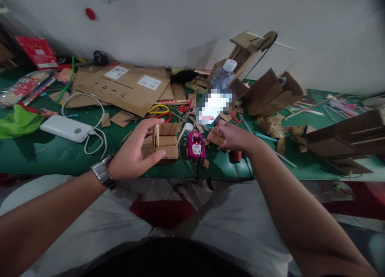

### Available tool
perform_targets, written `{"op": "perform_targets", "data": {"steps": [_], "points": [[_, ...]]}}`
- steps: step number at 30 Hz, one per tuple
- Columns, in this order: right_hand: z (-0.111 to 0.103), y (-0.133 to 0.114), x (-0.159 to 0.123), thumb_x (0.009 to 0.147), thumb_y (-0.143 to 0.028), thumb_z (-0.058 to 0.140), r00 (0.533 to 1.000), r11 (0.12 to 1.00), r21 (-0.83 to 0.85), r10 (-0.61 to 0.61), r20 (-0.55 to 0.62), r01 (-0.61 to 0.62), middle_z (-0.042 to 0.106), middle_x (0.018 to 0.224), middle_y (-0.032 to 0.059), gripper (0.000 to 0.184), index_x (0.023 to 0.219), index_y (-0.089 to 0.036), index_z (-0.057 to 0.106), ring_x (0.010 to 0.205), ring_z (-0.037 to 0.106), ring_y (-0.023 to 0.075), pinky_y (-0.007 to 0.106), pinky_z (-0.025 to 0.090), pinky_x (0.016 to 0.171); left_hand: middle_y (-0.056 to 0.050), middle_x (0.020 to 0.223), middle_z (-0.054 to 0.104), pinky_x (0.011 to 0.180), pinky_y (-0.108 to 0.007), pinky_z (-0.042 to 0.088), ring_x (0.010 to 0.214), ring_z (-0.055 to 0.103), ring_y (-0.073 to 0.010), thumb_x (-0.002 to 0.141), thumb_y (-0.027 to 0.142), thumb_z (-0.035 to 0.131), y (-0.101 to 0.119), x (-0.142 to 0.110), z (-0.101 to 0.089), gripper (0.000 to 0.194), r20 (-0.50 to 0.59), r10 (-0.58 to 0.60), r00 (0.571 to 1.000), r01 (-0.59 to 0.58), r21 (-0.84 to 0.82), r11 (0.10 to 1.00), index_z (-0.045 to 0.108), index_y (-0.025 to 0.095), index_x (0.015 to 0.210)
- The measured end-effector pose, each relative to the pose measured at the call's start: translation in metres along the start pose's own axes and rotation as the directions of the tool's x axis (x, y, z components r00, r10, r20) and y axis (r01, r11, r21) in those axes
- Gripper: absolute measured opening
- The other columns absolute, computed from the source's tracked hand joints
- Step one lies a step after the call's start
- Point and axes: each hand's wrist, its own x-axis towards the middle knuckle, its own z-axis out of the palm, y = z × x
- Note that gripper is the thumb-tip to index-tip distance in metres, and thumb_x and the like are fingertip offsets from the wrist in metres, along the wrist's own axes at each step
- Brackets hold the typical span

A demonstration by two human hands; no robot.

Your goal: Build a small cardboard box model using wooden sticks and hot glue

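My left hand (135, 148) grips the left side of a small open cardboard box (168, 142), thumb at its near edge and fingers behind it. Two thin wooden sticks stand up in the box, the right one leaning outward. Further right, my right hand (237, 138) is closed on a small piece of cardboard (215, 137) at its fingertips. Between my hands sits a magenta power adapter (196, 145) with a white socket face, a lit red light and a black cable. A dark red cylinder (236, 156) lies just below my right hand.
Behind lie flattened cardboard sheets (120, 86), scissors with yellow and red handles (161, 110) and a clear bottle (224, 74). A white power bank (64, 128) with a cable is at left. Cardboard structures (345, 134) stand at right. Scraps litter the green surface (69, 158).
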Motion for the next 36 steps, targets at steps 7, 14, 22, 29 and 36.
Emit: {"op": "perform_targets", "data": {"steps": [7,14,22,29,36], "points": [[-0.052,-0.007,-0.038,0.083,-0.057,0.083,0.975,0.955,0.229,-0.150,-0.166,0.186,0.077,0.130,0.0129,0.055,0.127,-0.026,0.074,0.114,0.073,0.0364,0.050,0.059,0.096,-0.012,0.142,0.070,0.123,-0.050,0.051,0.143,0.062,-0.0287,0.109,0.031,0.060,0.009,0.010,-0.004,0.025,-0.063,0.026,0.998,-0.018,0.126,0.992,0.075,0.022,0.127],[-0.094,-0.099,-0.072,0.095,-0.049,0.084,0.565,0.682,0.127,-0.471,-0.678,0.720,0.071,0.145,0.0099,0.048,0.140,-0.034,0.076,0.138,0.066,0.0349,0.055,0.056,0.116,-0.012,0.135,0.073,0.117,-0.043,0.057,0.134,0.069,-0.0238,0.112,0.030,0.058,0.005,0.020,0.005,0.024,-0.133,0.073,0.988,-0.062,0.083,0.995,0.080,0.021,0.114],[-0.082,-0.149,-0.039,0.099,-0.054,0.077,0.459,0.581,-0.004,-0.648,-0.608,0.814,0.067,0.144,0.0134,0.049,0.141,-0.028,0.077,0.135,0.062,0.0357,0.057,0.048,0.117,-0.010,0.132,0.077,0.112,-0.046,0.061,0.123,0.072,-0.0240,0.112,0.028,0.054,-0.004,0.021,0.010,0.025,-0.145,0.228,0.963,-0.227,0.028,0.974,0.078,0.022,0.117],[-0.081,-0.152,-0.041,0.097,-0.050,0.077,0.486,0.607,-0.008,-0.644,-0.591,0.795,0.068,0.142,0.0127,0.043,0.134,-0.027,0.078,0.132,0.062,0.0350,0.056,0.047,0.113,-0.010,0.133,0.076,0.112,-0.046,0.062,0.121,0.074,-0.0246,0.110,0.032,0.060,-0.005,0.021,0.010,0.024,-0.143,0.156,0.977,-0.161,-0.029,0.986,0.075,0.022,0.126],[-0.078,-0.156,-0.045,0.090,-0.049,0.086,0.515,0.616,0.093,-0.554,-0.654,0.782,0.079,0.134,0.0131,0.036,0.110,-0.023,0.074,0.130,0.069,0.0372,0.057,0.048,0.113,-0.010,0.134,0.074,0.112,-0.046,0.061,0.129,0.072,-0.0277,0.106,0.034,0.071,-0.010,0.020,0.010,0.026,-0.174,0.167,0.971,-0.182,-0.073,0.981,0.069,0.025,0.130]]}}
